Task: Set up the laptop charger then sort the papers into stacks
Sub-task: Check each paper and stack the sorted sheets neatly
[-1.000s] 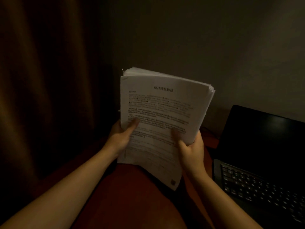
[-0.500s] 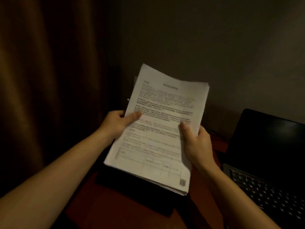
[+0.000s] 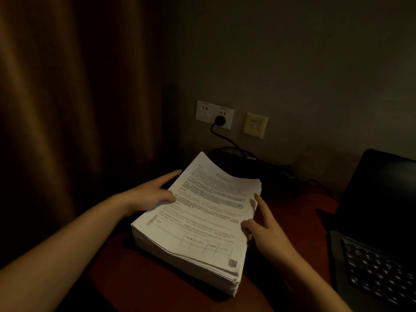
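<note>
White papers point(image 3: 198, 221), print too blurred to read, lie stacked on the red table point(image 3: 290, 212). The left hand point(image 3: 148, 197) and right hand point(image 3: 267, 235) flank the stack, fingers loosely straight and thumbs on top, gripping nothing. At right the laptop point(image 3: 371, 221) is cut off. Behind, the charger cable point(image 3: 227, 141) runs from the plug point(image 3: 220, 119) in the socket point(image 3: 203, 111) — then vanishes into shadow.

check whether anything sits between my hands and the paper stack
Nothing visible does. The left hand touches the left edge of the paper stack and the right hand touches its right edge, with no object between either hand and the stack.
</note>
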